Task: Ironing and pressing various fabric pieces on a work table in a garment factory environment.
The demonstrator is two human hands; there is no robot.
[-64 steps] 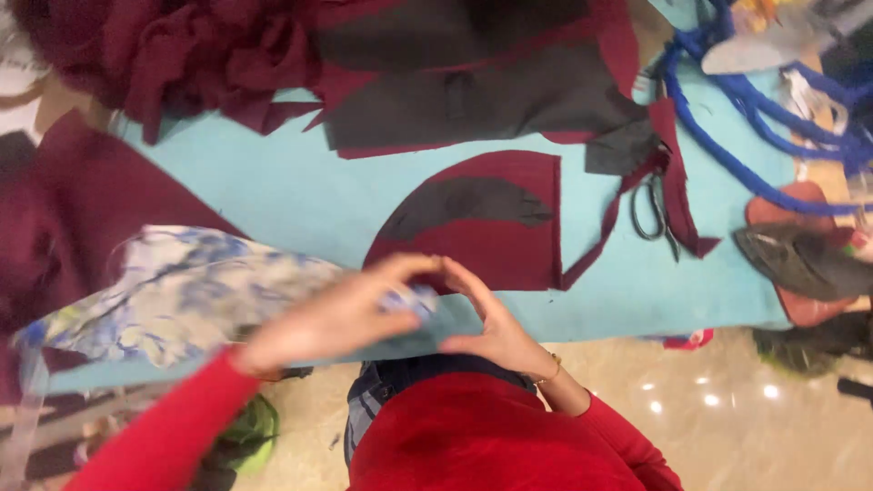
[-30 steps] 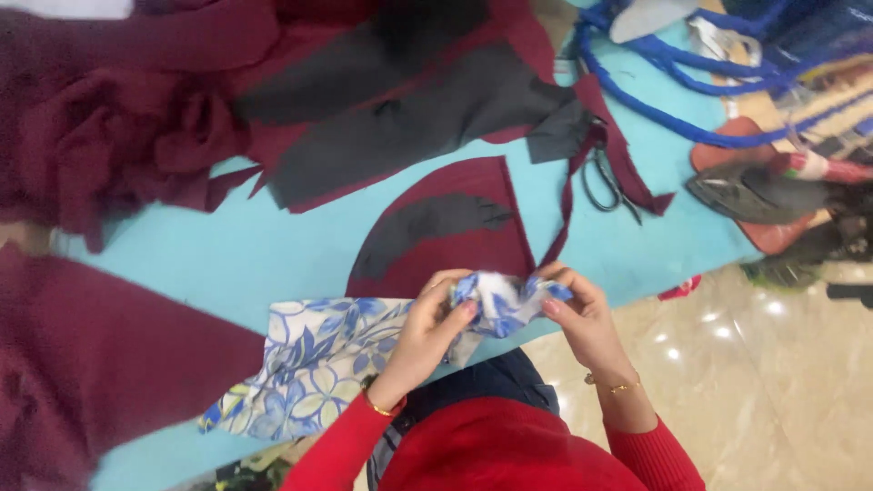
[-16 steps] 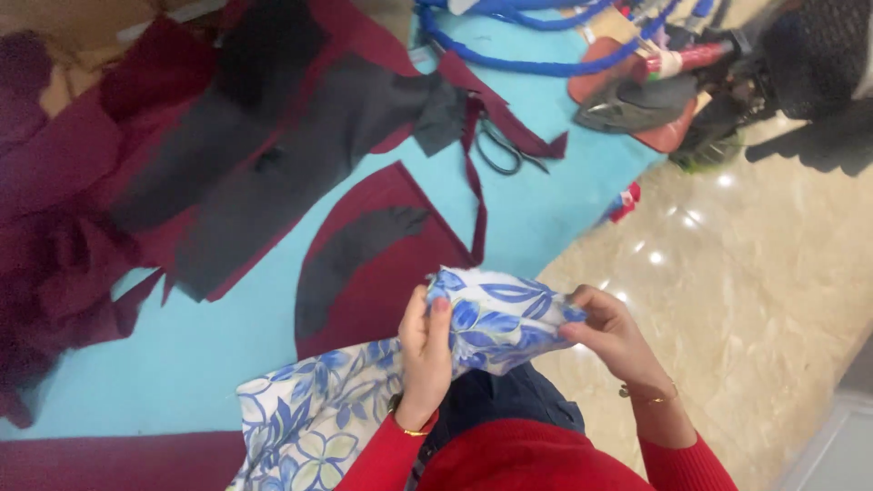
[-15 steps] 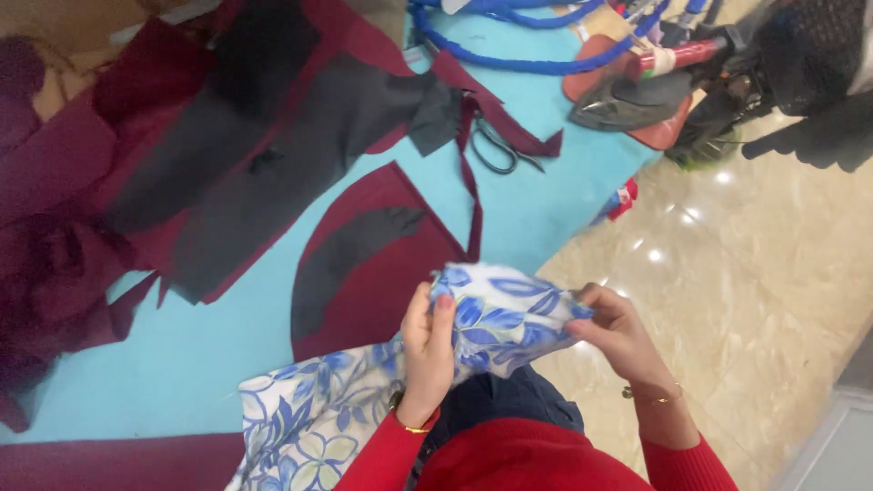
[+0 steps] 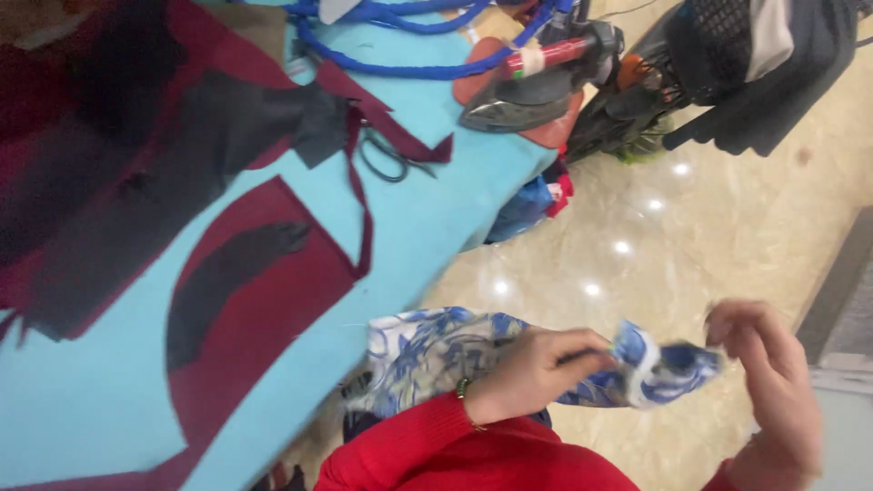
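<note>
The person in the red sleeves holds a blue-and-white floral cloth out in front of the body, off the edge of the bench and above the shiny stone floor. The left hand is closed around the middle of the cloth, fingers curled over a bunched fold, with a thin bracelet at the wrist. The right hand is at the far end of the same cloth, fingers bent and partly spread; its fingertips seem to pinch the crumpled tip, though the blur makes the contact hard to judge. The cloth's wider part trails back from the left hand toward the bench edge. On the bench's turquoise cover lie dark red fabric pieces with black cut shapes laid on them. A pair of scissors rests beside a narrow red strip, well apart from the hands. Farther along sit a black iron on a reddish pad and a coiled blue cord. Dark garments hang over something beyond the bench's end.
</note>
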